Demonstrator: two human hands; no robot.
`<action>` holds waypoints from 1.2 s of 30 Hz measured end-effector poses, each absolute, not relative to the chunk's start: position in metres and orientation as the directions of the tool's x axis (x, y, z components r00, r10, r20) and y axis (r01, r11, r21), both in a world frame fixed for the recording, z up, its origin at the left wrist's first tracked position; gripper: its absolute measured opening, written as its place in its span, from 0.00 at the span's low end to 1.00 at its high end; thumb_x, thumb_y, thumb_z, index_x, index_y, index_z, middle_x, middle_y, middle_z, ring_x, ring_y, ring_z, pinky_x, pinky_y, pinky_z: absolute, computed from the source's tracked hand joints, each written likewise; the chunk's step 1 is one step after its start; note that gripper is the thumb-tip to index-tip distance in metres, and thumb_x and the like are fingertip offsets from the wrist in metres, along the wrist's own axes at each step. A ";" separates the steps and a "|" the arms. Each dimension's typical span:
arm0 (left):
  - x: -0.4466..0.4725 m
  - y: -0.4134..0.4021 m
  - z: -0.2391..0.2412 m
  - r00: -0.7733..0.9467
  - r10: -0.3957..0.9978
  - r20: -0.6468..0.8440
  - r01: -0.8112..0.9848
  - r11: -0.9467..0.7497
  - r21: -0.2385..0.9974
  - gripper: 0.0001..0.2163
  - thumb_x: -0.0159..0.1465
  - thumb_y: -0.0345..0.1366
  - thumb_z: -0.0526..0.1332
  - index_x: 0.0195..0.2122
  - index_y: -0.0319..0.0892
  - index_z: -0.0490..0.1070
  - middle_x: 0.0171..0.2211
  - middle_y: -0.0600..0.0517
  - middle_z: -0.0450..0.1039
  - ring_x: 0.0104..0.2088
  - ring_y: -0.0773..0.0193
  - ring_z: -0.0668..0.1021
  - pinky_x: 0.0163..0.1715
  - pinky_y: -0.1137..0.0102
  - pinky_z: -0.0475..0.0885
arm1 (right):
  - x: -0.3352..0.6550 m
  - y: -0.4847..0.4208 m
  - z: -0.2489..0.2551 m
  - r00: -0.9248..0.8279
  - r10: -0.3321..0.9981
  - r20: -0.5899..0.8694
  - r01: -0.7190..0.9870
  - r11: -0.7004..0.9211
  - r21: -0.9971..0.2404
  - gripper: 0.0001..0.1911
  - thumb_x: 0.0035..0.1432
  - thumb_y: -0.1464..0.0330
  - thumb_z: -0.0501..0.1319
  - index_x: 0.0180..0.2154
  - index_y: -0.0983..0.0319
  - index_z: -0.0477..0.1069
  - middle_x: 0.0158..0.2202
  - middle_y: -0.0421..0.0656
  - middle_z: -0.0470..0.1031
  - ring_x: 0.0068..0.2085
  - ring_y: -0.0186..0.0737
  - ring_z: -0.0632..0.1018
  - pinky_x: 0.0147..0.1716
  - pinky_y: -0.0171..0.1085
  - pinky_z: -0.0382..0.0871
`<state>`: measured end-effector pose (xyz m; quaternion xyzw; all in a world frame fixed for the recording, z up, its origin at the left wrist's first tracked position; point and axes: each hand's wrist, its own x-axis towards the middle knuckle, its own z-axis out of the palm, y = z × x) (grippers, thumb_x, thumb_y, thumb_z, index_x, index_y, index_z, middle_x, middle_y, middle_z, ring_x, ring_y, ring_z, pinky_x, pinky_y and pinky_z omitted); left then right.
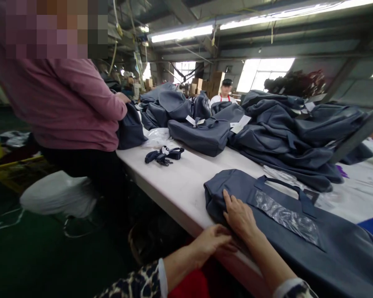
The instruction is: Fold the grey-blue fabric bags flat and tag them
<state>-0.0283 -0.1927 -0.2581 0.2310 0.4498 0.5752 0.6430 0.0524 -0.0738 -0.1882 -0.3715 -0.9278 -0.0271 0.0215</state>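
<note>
A long dark blue bag (338,231) lies along the near right side of the table. It has a carry handle (286,184) and a strip of clear plastic film (286,215) on its top face. My right hand (240,217) rests on the bag near its left end, fingers stretched out over the fabric. Just left of it, at the table's near edge, is my left hand (211,244), its fingers loosely bent and apart beside the bag's lower corner. Nothing shows in its fingers, though their tips are partly shaded.
Bundled dark straps (164,156) lie on the white table (186,182). Beyond them sits a tagged blue bag (200,134), with a heap of more bags (276,128) at right. A person in a pink top (77,103) stands at left, near a covered stool (57,194). Another person is behind.
</note>
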 end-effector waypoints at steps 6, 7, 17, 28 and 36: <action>-0.116 -0.154 -0.251 -0.548 0.829 -0.109 -0.174 0.014 0.985 0.24 0.51 0.40 0.72 0.44 0.41 0.64 0.43 0.47 0.72 0.38 0.63 0.76 0.30 0.73 0.71 | 0.068 -0.050 -0.177 -0.668 0.738 0.096 0.722 0.674 -0.159 0.23 0.66 0.67 0.50 0.62 0.56 0.64 0.44 0.47 0.80 0.42 0.48 0.81 0.40 0.41 0.71; -0.123 -0.144 -0.250 -0.514 0.846 -0.144 -0.194 0.048 0.980 0.24 0.51 0.39 0.72 0.45 0.40 0.64 0.42 0.46 0.73 0.37 0.63 0.77 0.29 0.73 0.70 | 0.071 -0.047 -0.177 -0.664 0.739 0.113 0.718 0.672 -0.182 0.23 0.66 0.66 0.50 0.61 0.56 0.65 0.43 0.46 0.81 0.42 0.47 0.81 0.40 0.41 0.71; -0.127 -0.113 -0.262 -0.431 0.878 -0.208 -0.309 0.073 0.948 0.22 0.49 0.38 0.74 0.44 0.39 0.70 0.37 0.48 0.77 0.37 0.59 0.78 0.36 0.69 0.71 | 0.078 -0.043 -0.189 -0.712 0.662 0.233 0.619 0.749 -0.236 0.25 0.63 0.67 0.50 0.60 0.54 0.67 0.48 0.44 0.80 0.43 0.49 0.82 0.41 0.44 0.74; -0.112 -0.109 -0.257 -0.457 0.887 -0.063 -0.449 -0.169 0.878 0.28 0.41 0.35 0.77 0.45 0.38 0.77 0.45 0.45 0.79 0.46 0.53 0.78 0.47 0.64 0.72 | 0.079 -0.067 -0.217 -0.808 0.496 0.319 0.509 0.860 -0.050 0.28 0.61 0.76 0.49 0.61 0.59 0.65 0.48 0.47 0.79 0.44 0.41 0.81 0.42 0.36 0.75; -0.128 -0.112 -0.263 -0.387 0.908 -0.161 -0.532 -0.078 0.843 0.19 0.37 0.29 0.74 0.33 0.36 0.78 0.34 0.44 0.80 0.37 0.53 0.80 0.42 0.63 0.74 | 0.086 -0.076 -0.244 -0.786 0.444 0.431 0.478 0.878 -0.032 0.28 0.63 0.77 0.47 0.62 0.60 0.63 0.52 0.49 0.77 0.49 0.40 0.79 0.47 0.36 0.75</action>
